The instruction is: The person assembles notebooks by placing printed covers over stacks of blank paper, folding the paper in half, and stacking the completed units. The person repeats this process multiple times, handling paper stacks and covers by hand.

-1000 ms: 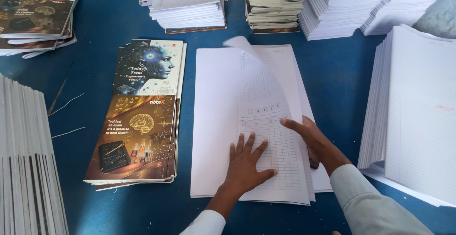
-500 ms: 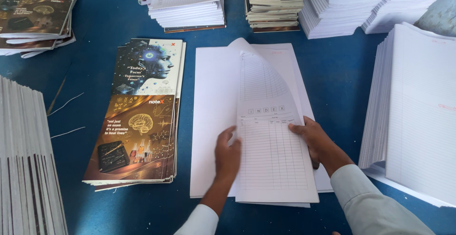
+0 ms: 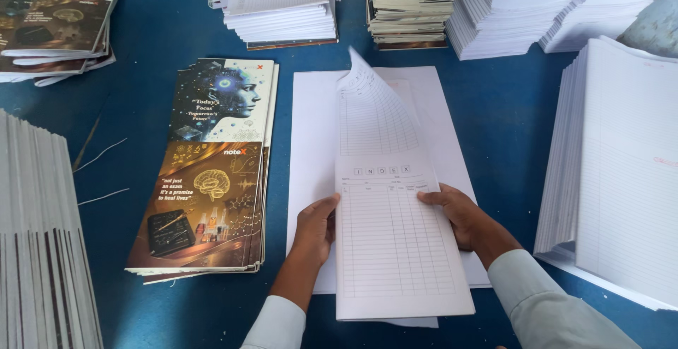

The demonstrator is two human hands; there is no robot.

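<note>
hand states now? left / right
Left hand: closed on the left edge of the ruled sheets.
Right hand: closed on the right edge of the same sheets.

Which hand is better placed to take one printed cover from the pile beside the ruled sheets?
Probably the left hand: it grips the ruled sheets' left edge, next to the printed cover pile. The right hand holds the far edge.

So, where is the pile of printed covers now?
The pile of printed covers lies on the blue table, left of centre in the head view, beside the white sheets near the left hand.
</note>
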